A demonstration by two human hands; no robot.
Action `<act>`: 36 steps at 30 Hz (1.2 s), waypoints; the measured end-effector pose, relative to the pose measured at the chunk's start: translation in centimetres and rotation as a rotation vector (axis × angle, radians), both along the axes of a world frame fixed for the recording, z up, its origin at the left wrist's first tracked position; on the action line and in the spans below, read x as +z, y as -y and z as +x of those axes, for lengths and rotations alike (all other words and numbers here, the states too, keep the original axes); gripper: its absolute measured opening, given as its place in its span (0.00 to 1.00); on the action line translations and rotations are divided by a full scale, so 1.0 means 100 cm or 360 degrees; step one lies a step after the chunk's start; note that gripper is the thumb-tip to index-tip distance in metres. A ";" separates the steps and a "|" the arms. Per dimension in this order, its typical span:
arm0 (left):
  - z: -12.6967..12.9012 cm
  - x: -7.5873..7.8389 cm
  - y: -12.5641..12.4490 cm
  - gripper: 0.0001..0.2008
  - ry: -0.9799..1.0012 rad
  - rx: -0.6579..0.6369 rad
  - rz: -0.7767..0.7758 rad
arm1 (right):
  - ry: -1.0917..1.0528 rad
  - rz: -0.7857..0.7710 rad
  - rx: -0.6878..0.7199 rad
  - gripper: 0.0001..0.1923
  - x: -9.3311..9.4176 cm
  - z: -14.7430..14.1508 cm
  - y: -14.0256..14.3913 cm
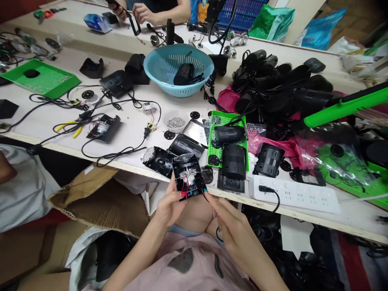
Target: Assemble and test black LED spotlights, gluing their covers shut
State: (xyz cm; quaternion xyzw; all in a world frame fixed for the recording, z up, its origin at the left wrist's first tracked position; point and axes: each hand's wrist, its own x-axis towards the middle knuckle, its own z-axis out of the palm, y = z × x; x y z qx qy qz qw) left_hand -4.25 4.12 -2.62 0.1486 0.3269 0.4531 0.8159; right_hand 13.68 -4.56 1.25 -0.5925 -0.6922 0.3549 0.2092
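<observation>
My left hand (pixel 170 205) grips an open black plastic housing (pixel 185 166), tilted up at the table's front edge. Inside it show a round pale motor-like part (pixel 187 176) and red and blue wires. My right hand (pixel 232 218) is at the housing's lower right corner, its index fingertip against that corner. A black power cord (pixel 218 234) runs down from there through the curled fingers of my right hand. Just behind, another open black housing (pixel 159 161) lies on the table beside a closed-looking one (pixel 186 146).
A green basket (pixel 247 155) holds black housings, with a white power strip (pixel 297 194) to its right. Farther back stand a blue colander (pixel 178 89), a bowl of screws (pixel 176 122) and a green tray (pixel 57 87). Another person's hands (pixel 144 13) work across the table.
</observation>
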 end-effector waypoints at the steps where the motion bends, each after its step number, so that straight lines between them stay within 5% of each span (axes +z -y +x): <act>1: 0.001 0.001 0.000 0.42 -0.0014 0.0000 0.0007 | 0.0026 0.0045 -0.0006 0.40 0.001 0.000 0.000; 8: 0.002 -0.005 0.001 0.34 -0.0103 0.0000 0.0030 | 0.0130 0.0184 -0.0013 0.42 0.005 0.000 -0.003; 14: 0.001 -0.006 0.001 0.27 -0.0244 0.0052 -0.0068 | -0.0075 0.0247 -0.0197 0.24 0.007 -0.003 -0.009; 18: 0.004 -0.001 0.001 0.35 -0.0207 0.0046 -0.0074 | -0.0104 0.0316 -0.0303 0.20 0.001 -0.009 -0.015; 26: 0.006 0.002 0.000 0.42 -0.0166 0.0028 -0.0066 | -0.0040 0.0069 -0.0473 0.17 -0.009 -0.017 -0.021; 36: 0.008 0.001 0.003 0.42 -0.0205 0.0036 -0.0033 | -0.0107 -0.0166 -0.0483 0.14 0.003 -0.027 -0.031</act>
